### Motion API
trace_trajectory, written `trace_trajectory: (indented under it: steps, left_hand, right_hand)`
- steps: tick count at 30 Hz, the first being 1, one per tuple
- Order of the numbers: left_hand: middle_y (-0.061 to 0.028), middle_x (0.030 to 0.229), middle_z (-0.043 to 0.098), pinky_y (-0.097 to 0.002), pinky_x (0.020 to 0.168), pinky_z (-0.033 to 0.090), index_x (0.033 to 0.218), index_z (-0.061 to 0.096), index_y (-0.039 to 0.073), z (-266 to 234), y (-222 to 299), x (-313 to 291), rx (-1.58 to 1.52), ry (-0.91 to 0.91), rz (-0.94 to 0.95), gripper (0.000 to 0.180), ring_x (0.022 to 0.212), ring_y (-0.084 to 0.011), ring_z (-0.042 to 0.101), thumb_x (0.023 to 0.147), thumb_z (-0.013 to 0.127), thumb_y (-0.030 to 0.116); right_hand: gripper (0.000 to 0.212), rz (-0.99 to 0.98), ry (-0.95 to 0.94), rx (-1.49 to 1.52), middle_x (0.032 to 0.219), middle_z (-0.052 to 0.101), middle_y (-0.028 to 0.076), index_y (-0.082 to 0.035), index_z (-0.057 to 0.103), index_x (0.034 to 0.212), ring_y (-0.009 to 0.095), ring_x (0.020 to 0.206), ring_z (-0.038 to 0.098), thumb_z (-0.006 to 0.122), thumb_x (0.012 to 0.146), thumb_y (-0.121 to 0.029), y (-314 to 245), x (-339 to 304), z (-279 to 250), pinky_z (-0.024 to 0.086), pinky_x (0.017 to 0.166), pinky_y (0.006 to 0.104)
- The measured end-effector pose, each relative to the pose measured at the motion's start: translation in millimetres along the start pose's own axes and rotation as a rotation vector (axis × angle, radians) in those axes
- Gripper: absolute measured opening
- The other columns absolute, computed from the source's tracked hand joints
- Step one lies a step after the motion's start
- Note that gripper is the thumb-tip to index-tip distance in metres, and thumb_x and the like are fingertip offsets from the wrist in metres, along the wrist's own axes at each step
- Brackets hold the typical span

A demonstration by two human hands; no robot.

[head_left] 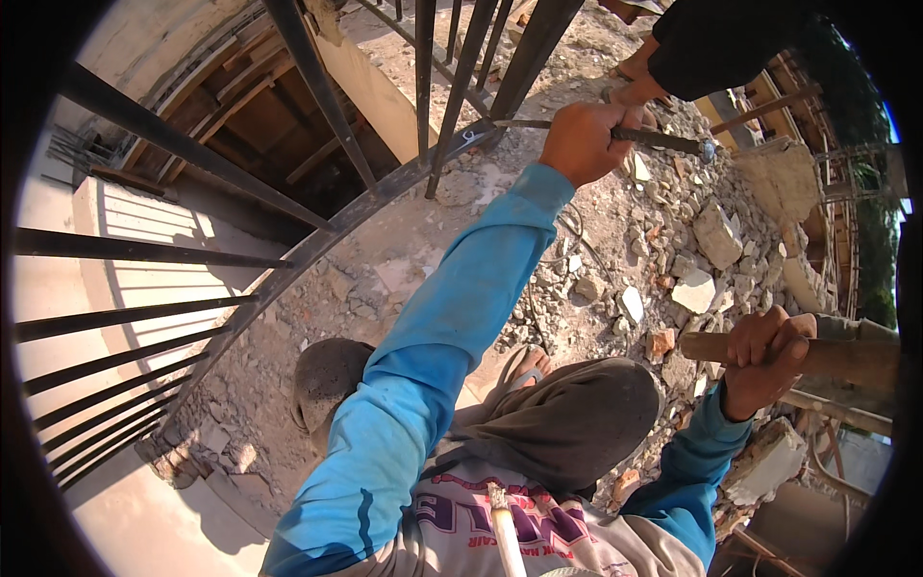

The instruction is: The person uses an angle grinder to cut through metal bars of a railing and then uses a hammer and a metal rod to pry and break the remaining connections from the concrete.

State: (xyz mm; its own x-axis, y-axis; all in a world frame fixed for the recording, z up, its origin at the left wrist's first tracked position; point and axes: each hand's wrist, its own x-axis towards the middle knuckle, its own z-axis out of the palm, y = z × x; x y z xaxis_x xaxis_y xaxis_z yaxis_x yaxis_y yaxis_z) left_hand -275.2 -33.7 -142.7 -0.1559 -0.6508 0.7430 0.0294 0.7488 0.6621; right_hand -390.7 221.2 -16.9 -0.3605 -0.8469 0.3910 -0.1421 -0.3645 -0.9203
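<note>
So, from the head cam: the left hand (pixel 582 144) is wrapped around a dark steel chisel (pixel 663 140), just right of the black metal railing (pixel 212 160). The chisel's long axis runs nearly crosswise, sloping slightly down to the right. Its thin end points at the railing's bottom rail (can't tell if they touch), and the shiny blunt head faces away from the railing.

The right hand (pixel 769 361) is well apart from the left and farther from the railing, fingers closed on a thick wooden handle (pixel 707 347). That one's also roughly crosswise, butt end toward the railing, other end lost in the dark rim of the lens.

Materials: the chisel's slim and worn-looking, the handle's smooth brown wood, and the railing's straight bars look dusty. Right of the railing it's all rubble: jagged grey concrete chunks (pixel 716 237), pale flat shards, and a reddish brick piece (pixel 661 343).

The ground by the railing is powdery, broken masonry. Beyond the railing there's a shadowed opening with wooden boards (pixel 255 82) and a sunlit pale wall. Someone else's dark-clothed limb (pixel 731 43) reaches in close to the chisel, on the side away from the railing.
</note>
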Motion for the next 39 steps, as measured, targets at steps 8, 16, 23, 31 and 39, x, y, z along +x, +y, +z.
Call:
trace_trajectory:
  steps: [8,16,23,31,39]
  left_hand:
    - [-0.0139,0.056,0.052,-0.0385,0.047,0.038,0.068,0.062,0.005,-7.4,-8.2,-1.8,0.045,-0.054,-0.034,0.025,0.049,-0.0313,0.049,0.087,0.062,0.021]
    - [-0.0142,0.058,0.055,-0.0366,0.047,0.039,0.071,0.064,0.005,-2.1,-6.6,0.9,-0.067,-0.007,-0.040,0.019,0.048,-0.0260,0.052,0.085,0.064,0.017]
    - [-0.0144,0.057,0.054,-0.0391,0.049,0.041,0.070,0.064,0.006,-7.6,-11.1,-3.4,-0.042,-0.057,-0.029,0.023,0.050,-0.0298,0.053,0.087,0.062,0.021]
    - [-0.0148,0.057,0.053,-0.0380,0.047,0.039,0.071,0.064,0.004,-9.9,-10.7,12.1,-0.010,-0.009,-0.049,0.024,0.048,-0.0311,0.050,0.087,0.063,0.021]
    - [-0.0131,0.058,0.057,-0.0344,0.047,0.042,0.072,0.065,0.005,-34.3,-40.6,-15.0,0.109,-0.044,-0.131,0.014,0.050,-0.0292,0.055,0.081,0.064,0.015]
  right_hand:
    - [0.027,0.266,0.018,-0.176,0.055,0.038,-0.002,-0.010,0.040,0.081,0.005,0.043,0.033,0.058,0.093,-0.025,2.4,-13.9,-0.6,0.028,0.038,0.0220]
    - [0.039,-0.183,-0.016,-0.023,0.051,0.033,-0.001,-0.012,0.033,0.073,0.008,0.039,0.032,0.054,0.095,-0.038,-27.1,9.1,13.2,0.028,0.035,0.0226]
    - [0.017,0.356,-0.054,-0.217,0.053,0.035,-0.004,-0.006,0.046,0.088,0.004,0.040,0.031,0.058,0.092,-0.017,-5.3,2.8,11.3,0.026,0.036,0.0206]
    - [0.025,-0.102,-0.034,0.051,0.053,0.035,-0.001,-0.009,0.043,0.089,0.007,0.040,0.033,0.050,0.098,-0.031,-0.7,16.0,23.0,0.027,0.036,0.0232]
    - [0.022,0.164,-0.012,-0.190,0.056,0.037,-0.003,-0.006,0.044,0.086,0.004,0.043,0.032,0.060,0.092,-0.021,-12.0,6.7,16.6,0.025,0.037,0.0213]
